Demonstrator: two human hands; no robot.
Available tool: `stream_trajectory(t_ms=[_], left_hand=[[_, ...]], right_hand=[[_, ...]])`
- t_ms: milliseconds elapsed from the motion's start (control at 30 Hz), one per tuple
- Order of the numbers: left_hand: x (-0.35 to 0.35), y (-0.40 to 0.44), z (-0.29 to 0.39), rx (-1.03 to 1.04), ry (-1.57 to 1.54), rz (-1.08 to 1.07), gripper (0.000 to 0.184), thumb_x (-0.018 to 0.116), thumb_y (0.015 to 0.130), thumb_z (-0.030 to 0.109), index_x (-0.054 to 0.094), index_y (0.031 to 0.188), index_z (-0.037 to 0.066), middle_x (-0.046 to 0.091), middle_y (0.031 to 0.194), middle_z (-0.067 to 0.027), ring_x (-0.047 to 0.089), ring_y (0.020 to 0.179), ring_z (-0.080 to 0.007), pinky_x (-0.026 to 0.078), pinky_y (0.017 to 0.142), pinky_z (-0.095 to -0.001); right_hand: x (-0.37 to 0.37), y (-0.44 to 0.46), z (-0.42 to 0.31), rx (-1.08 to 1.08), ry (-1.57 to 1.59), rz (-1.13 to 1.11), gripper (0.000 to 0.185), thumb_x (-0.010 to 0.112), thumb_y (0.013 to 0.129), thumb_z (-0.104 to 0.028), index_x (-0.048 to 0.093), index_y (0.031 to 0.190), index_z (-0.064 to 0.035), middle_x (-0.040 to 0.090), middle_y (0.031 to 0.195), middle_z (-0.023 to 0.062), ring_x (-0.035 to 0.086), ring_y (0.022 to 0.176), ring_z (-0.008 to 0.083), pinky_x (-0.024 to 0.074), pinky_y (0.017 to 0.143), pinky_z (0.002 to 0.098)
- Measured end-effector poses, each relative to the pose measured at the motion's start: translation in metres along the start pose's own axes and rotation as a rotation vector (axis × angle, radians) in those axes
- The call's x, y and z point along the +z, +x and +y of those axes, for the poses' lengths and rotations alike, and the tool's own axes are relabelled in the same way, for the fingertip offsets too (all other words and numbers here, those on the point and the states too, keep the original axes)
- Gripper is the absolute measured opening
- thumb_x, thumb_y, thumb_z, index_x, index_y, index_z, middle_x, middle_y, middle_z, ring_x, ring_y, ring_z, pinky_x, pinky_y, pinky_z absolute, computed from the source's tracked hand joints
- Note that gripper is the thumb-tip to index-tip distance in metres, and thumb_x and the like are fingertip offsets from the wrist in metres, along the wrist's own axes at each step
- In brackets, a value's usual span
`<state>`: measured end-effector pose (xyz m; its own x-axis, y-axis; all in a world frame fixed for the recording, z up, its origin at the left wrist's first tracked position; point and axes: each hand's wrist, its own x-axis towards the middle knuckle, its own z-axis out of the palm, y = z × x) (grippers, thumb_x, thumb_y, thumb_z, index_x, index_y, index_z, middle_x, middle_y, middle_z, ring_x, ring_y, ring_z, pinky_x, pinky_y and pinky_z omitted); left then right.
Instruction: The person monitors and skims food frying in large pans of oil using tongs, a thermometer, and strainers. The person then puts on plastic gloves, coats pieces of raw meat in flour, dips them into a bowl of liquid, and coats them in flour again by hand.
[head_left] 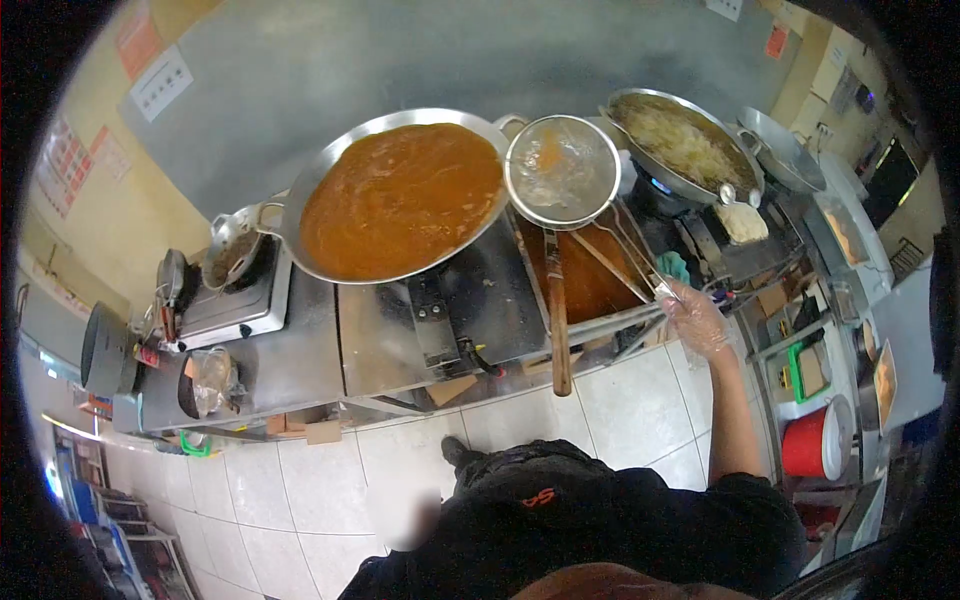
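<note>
My right hand (697, 318), in a clear plastic glove, is closed around the end of metal tongs (632, 250). The tongs reach over a rectangular tray of reddish-brown sauce (590, 275). Beside them, a round mesh strainer (562, 172) lies above the tray's back, its wooden handle (558, 340) pointing toward me. A wide metal pan (290, 215) full of orange-brown sauce (400, 200) stands to the left. Right of the strainer, pale food bubbles in oil (680, 140) in another pan (700, 190). My left hand cannot be made out; a blurred patch lies beside my body.
A small pan (222, 262) sits on a portable stove (250, 318) at left. A plastic bag (213, 380) lies on the counter (300, 375). At right are a pale block (742, 222), an empty-looking pan (785, 158) and a red bucket (810, 445).
</note>
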<state>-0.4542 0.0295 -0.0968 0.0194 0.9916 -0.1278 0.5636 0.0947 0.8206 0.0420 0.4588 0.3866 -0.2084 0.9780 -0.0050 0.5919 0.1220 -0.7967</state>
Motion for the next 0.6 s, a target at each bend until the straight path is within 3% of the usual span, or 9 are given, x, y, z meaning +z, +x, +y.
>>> stream_trajectory(t_ms=[100,133,200,233,333,400,467,500,600], left_hand=[[0.01,0.001,-0.009,-0.31,0.015,-0.125,0.01,0.062,0.08,0.014,0.065,0.088,0.008,0.065,0.082,-0.0032,0.061,0.079,-0.0175,0.049,0.07,-0.0312],[0.006,0.008,-0.007,-0.353,-0.011,-0.137,0.011,0.062,0.081,0.014,0.064,0.09,0.008,0.065,0.082,-0.0033,0.061,0.078,-0.0179,0.049,0.069,-0.0317],[-0.004,0.023,-0.008,-0.411,-0.079,-0.147,0.012,0.061,0.081,0.013,0.063,0.093,0.009,0.064,0.083,-0.0034,0.06,0.076,-0.0185,0.048,0.067,-0.0327],[-0.01,0.033,-0.008,-0.471,-0.182,-0.13,0.013,0.061,0.081,0.013,0.062,0.094,0.01,0.063,0.083,-0.0034,0.06,0.075,-0.0188,0.048,0.066,-0.0332],[-0.043,0.074,0.008,-0.752,-0.734,0.012,0.016,0.06,0.082,0.012,0.06,0.098,0.011,0.062,0.084,-0.0035,0.059,0.071,-0.0197,0.047,0.062,-0.0347],[-0.067,0.105,0.025,-0.873,-1.013,0.11,0.019,0.06,0.082,0.011,0.059,0.101,0.011,0.061,0.084,-0.0036,0.058,0.069,-0.0204,0.046,0.06,-0.0358],[-0.095,0.132,0.039,-0.914,-0.987,0.097,0.019,0.058,0.083,0.01,0.058,0.101,0.013,0.061,0.083,-0.0037,0.058,0.069,-0.0197,0.047,0.06,-0.0371],[-0.102,0.142,0.015,-0.928,-1.173,0.024,0.021,0.056,0.084,0.009,0.057,0.105,0.013,0.061,0.084,-0.0042,0.058,0.068,-0.0197,0.047,0.061,-0.0378],[-0.134,0.159,0.054,-0.977,-0.984,0.097,0.024,0.054,0.085,0.009,0.056,0.109,0.012,0.062,0.086,-0.0057,0.058,0.067,-0.0196,0.047,0.06,-0.0376]], right_hand=[[-0.004,-0.01,0.063,-0.121,-0.333,0.196,0.034,0.048,0.087,-0.01,0.055,0.12,-0.0096,0.063,0.09,0.0206,0.062,0.076,0.0313,0.0482,0.067,0.0362],[-0.002,-0.012,0.066,-0.113,-0.338,0.203,0.034,0.048,0.087,-0.01,0.055,0.12,-0.0096,0.063,0.09,0.0206,0.062,0.076,0.0313,0.0482,0.067,0.0362],[0.01,-0.018,0.062,-0.135,-0.832,0.273,0.039,0.045,0.086,-0.008,0.052,0.124,-0.0132,0.063,0.089,0.0213,0.062,0.079,0.0355,0.0496,0.068,0.0415],[0.016,-0.02,0.056,0.065,-0.902,0.153,0.045,0.044,0.085,-0.006,0.048,0.128,-0.0157,0.064,0.087,0.0202,0.062,0.08,0.0363,0.0501,0.067,0.0444],[0.023,-0.031,0.04,0.318,-0.972,0.08,0.047,0.043,0.085,-0.007,0.045,0.13,-0.0165,0.064,0.083,0.0194,0.062,0.081,0.0361,0.0502,0.069,0.0444],[0.035,-0.035,0.07,0.233,-1.01,0.114,0.049,0.041,0.083,-0.005,0.046,0.13,-0.0184,0.062,0.08,0.0226,0.062,0.077,0.0369,0.0496,0.068,0.047],[0.046,-0.04,0.079,0.143,-0.95,0.194,0.05,0.041,0.083,-0.005,0.046,0.13,-0.0205,0.063,0.084,0.022,0.063,0.078,0.0356,0.0497,0.069,0.0457],[0.051,-0.041,0.073,0.137,-0.956,0.196,0.05,0.041,0.083,-0.005,0.046,0.13,-0.0205,0.063,0.084,0.022,0.063,0.078,0.0356,0.0497,0.069,0.0457],[0.063,-0.043,0.021,0.313,-0.937,0.16,0.042,0.04,0.083,-0.004,0.052,0.122,-0.0138,0.062,0.093,0.0233,0.061,0.084,0.0371,0.049,0.075,0.0452]])
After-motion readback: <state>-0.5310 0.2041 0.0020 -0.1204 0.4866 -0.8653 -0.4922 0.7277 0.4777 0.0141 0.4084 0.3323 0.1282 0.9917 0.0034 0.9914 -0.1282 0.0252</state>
